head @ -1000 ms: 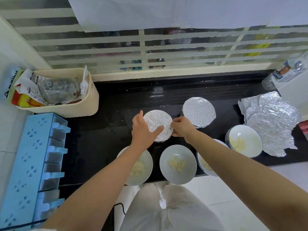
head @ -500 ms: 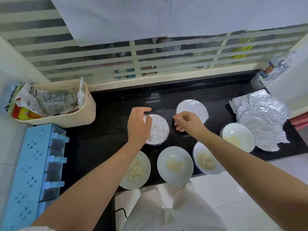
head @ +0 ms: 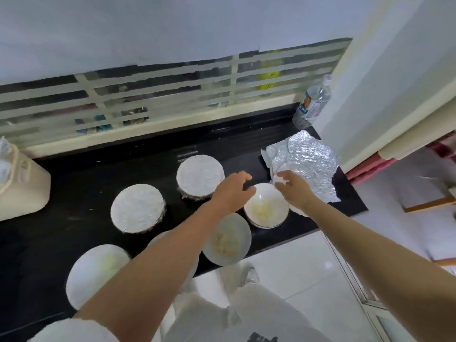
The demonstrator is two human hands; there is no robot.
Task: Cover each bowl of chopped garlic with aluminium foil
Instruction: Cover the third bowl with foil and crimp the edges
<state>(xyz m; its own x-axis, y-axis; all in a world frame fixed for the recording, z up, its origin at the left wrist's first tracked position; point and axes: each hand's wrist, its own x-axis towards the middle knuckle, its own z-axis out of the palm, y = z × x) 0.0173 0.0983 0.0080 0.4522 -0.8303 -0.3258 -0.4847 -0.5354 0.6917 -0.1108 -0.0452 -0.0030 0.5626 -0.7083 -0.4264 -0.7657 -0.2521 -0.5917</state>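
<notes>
right grip: pinching the foil corner, likely to peel off one sheet
left grip: loosely curled, empty, over the bowl, ready to help
covered bowls: two, behind
tabletop: three more open bowls

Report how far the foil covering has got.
Done: two foil-covered bowls. In hand: the right hand pinches the loose foil sheet; the left hand hovers over an uncovered bowl. Left: four open bowls of garlic, one half hidden under the left forearm.
</notes>
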